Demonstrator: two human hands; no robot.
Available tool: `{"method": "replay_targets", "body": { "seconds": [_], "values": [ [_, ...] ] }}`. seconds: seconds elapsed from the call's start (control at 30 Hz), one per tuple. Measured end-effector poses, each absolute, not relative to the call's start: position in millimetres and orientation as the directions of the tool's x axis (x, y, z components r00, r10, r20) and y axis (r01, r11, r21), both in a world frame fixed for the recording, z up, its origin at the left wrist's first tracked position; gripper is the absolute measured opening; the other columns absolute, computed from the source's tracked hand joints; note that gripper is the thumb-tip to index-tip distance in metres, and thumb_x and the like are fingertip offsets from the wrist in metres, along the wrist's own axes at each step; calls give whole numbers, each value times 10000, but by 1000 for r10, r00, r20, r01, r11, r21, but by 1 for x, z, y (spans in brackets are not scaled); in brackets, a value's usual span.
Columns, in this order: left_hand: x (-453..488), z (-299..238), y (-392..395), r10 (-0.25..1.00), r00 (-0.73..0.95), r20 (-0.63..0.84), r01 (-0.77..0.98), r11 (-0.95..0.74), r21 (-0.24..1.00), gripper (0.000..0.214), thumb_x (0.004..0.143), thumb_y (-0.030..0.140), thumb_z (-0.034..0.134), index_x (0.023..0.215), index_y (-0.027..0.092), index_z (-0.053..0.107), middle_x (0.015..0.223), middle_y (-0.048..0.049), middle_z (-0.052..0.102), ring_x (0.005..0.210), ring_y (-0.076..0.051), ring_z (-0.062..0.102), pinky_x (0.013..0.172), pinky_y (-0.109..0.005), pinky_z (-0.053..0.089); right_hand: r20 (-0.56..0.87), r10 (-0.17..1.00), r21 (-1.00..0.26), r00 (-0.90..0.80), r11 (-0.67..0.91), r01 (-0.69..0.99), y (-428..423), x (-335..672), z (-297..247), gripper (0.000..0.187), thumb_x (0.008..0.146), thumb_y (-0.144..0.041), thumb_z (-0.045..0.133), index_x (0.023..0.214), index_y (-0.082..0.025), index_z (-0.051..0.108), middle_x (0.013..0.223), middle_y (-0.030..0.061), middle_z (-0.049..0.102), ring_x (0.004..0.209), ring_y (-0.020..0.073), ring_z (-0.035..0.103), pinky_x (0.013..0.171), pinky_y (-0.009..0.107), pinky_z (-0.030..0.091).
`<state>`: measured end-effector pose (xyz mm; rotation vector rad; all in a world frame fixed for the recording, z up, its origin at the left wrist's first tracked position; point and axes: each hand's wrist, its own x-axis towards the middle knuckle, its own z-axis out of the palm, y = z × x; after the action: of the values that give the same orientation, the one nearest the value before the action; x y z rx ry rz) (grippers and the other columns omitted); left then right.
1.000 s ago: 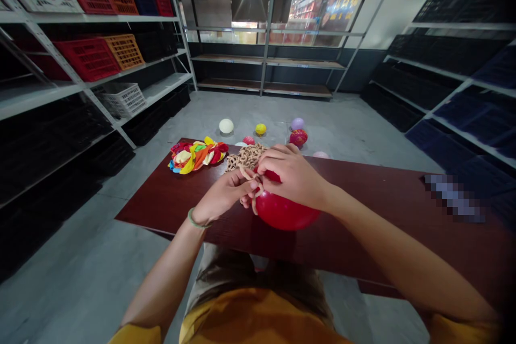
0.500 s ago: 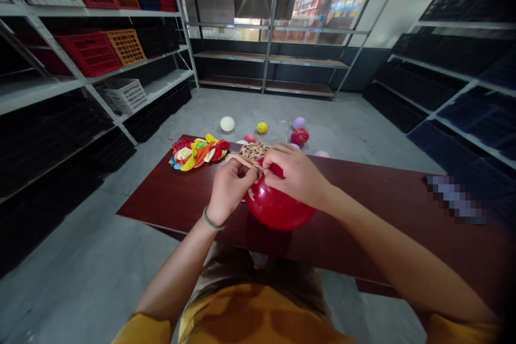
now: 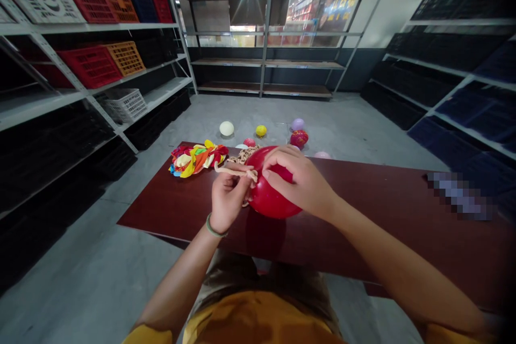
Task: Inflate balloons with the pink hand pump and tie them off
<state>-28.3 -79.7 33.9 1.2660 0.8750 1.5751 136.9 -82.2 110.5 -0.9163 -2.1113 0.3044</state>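
Observation:
A shiny red inflated balloon (image 3: 274, 201) is held just above the dark red-brown table (image 3: 346, 247), between my hands. My left hand (image 3: 230, 196) is closed, its thumb and fingers pinching a beige cord (image 3: 228, 170) at the left side of the balloon. One loose end of the cord sticks out to the left. Over the balloon's upper right side curls my right hand (image 3: 300, 180), thumb and bent fingers against the red surface. Behind my left hand lies a heap of beige cord (image 3: 244, 155), partly covered by the balloon. The balloon's neck is hidden by my fingers.
Colourful uninflated balloons (image 3: 197, 158) are piled at the table's left end. A blurred-out object (image 3: 459, 196) lies at the right. Beyond the table, a white balloon (image 3: 226, 129), a yellow balloon (image 3: 261, 130) and several others rest on the floor. Shelves with crates (image 3: 91, 64) stand around.
My right fingers have come off the cord and moved onto the balloon. The balloon has turned and risen slightly. My left hand still pinches the cord, whose loose end now points left.

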Motion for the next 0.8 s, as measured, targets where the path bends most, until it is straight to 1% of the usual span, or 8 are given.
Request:
{"method": "replay_targets", "body": {
  "seconds": [0.2, 0.3, 0.43, 0.5, 0.57, 0.63, 0.7, 0.8],
  "values": [
    [-30, 37, -82, 943, -38, 332, -166, -333, 928, 195, 842, 346, 714, 915, 169, 681, 660, 18, 636, 446, -74, 522, 418, -195, 445, 492, 745, -540, -450, 667, 513, -76, 140, 112, 113, 912, -284, 639, 845, -227, 710, 976, 40, 692, 997, 203, 620, 966, 406, 436],
    [-29, 41, -83, 952, -18, 306, -140, -305, 942, 183, 825, 330, 725, 898, 164, 705, 652, 14, 646, 435, -74, 516, 412, -195, 443, 471, 751, -558, -462, 660, 504, -71, 142, 109, 89, 889, -270, 677, 835, -234, 738, 958, 34, 698, 1010, 207, 631, 977, 409, 435],
    [-31, 44, -84, 966, -15, 259, -119, -259, 959, 171, 816, 301, 723, 919, 164, 734, 645, 9, 661, 434, -78, 526, 415, -193, 440, 478, 746, -554, -465, 666, 499, -69, 144, 108, 103, 893, -213, 663, 807, -225, 719, 917, 19, 694, 980, 192, 631, 968, 391, 436],
    [-32, 45, -84, 970, -19, 240, -87, -241, 967, 158, 814, 312, 722, 843, 157, 739, 692, -14, 693, 444, -75, 531, 423, -194, 442, 495, 730, -518, -472, 684, 514, -69, 144, 108, 110, 904, -205, 640, 809, -215, 694, 928, 25, 689, 976, 192, 615, 961, 388, 436],
    [-33, 46, -84, 973, -17, 230, -57, -230, 971, 210, 813, 340, 724, 729, 148, 722, 733, -37, 717, 438, -67, 517, 424, -196, 437, 509, 706, -454, -492, 706, 543, -70, 146, 108, 113, 917, -211, 611, 818, -208, 665, 955, 42, 681, 985, 206, 589, 941, 390, 443],
    [-33, 47, -84, 976, -12, 216, -43, -216, 975, 276, 814, 376, 724, 662, 147, 702, 674, -35, 701, 410, -62, 487, 409, -197, 413, 518, 684, -381, -513, 722, 578, -71, 147, 108, 109, 921, -206, 584, 825, -205, 635, 978, 60, 667, 987, 222, 562, 919, 394, 450],
    [-33, 47, -84, 981, -17, 196, -49, -196, 979, 307, 810, 399, 727, 635, 150, 689, 550, -8, 632, 377, -62, 452, 387, -196, 380, 526, 669, -320, -526, 728, 607, -71, 148, 108, 99, 911, -183, 568, 824, -206, 609, 981, 71, 653, 981, 233, 546, 916, 403, 448],
    [-32, 49, -85, 985, -27, 171, -110, -173, 979, 279, 804, 402, 733, 684, 152, 701, 493, 20, 579, 357, -55, 412, 361, -189, 339, 532, 659, -272, -532, 728, 630, -72, 149, 109, 109, 896, -158, 547, 806, -213, 578, 958, 71, 639, 963, 239, 535, 921, 416, 443]
  ]
}}
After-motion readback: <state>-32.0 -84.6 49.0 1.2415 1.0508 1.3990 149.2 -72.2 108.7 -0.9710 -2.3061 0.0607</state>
